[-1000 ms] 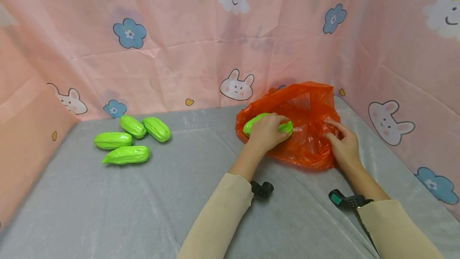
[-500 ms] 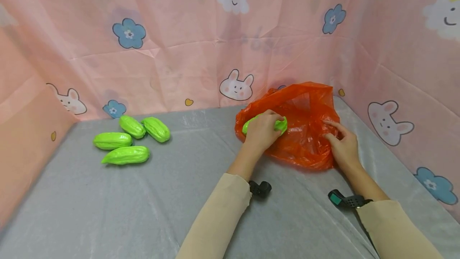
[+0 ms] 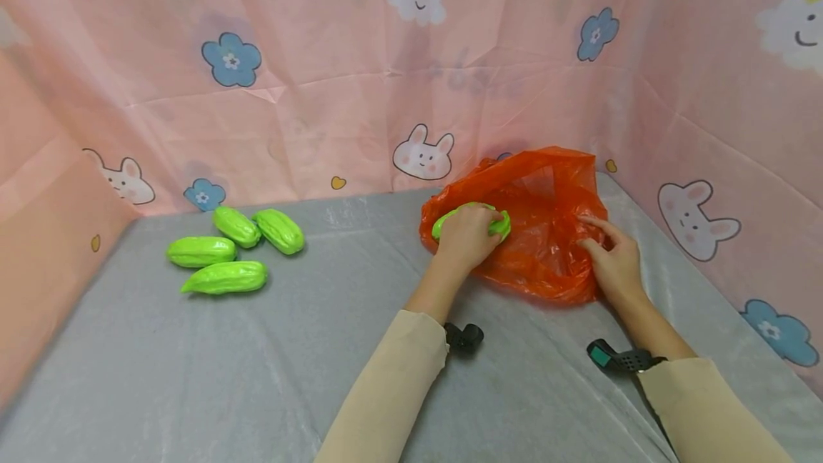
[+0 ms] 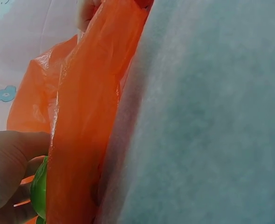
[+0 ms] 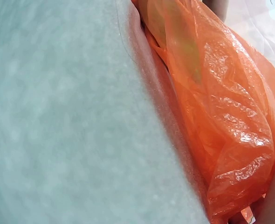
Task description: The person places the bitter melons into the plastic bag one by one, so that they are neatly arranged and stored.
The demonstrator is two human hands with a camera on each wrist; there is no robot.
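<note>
An orange-red plastic bag (image 3: 546, 263) lies on its side at the right, its mouth facing the person. Inside the mouth, my left hand (image 3: 468, 236) curls over a bright green ribbed gourd (image 3: 503, 226), whose two ends show past the fingers. From the left wrist view, the fingers (image 4: 25, 196) wrap the green gourd (image 4: 38, 191) behind the bag's edge. My right hand (image 3: 620, 263) pinches the bag's right rim between thumb and fingers. A faint green patch shows through the bag wall (image 5: 221, 116) in the right wrist view.
At the left lies a group of several matching green gourds (image 3: 225, 277) on a grey cloth-covered table (image 3: 257, 377). Pink patterned sheets (image 3: 347, 91) enclose the back and both sides. Each wrist carries a black strap (image 3: 466, 338).
My left hand has shifted slightly left, bringing the gourd with it within the bag. The right hand keeps its place on the rim, and the gourds at the left have not moved.
</note>
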